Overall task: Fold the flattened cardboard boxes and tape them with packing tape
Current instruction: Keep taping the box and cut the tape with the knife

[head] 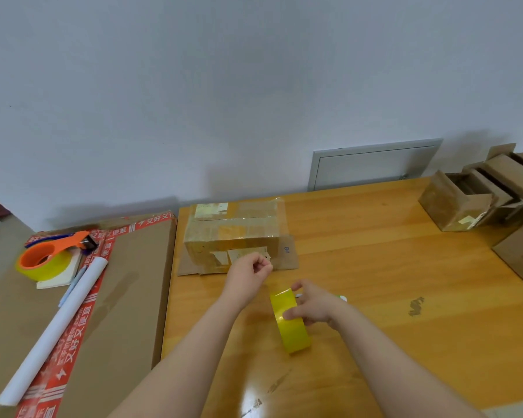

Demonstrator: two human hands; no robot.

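A folded cardboard box stands on the wooden table, its top covered with clear tape and a bottom flap lying flat toward me. My right hand grips a yellow roll of packing tape held on edge just above the table. My left hand is in front of the box with fingers curled, pinching what looks like the free end of the tape pulled up from the roll; the strip itself is hard to see.
A large brown carton with red printed tape sits at the left, carrying an orange tape dispenser, a white paper roll and a notepad. Several open small boxes stand at the table's far right. A dark stain marks the table.
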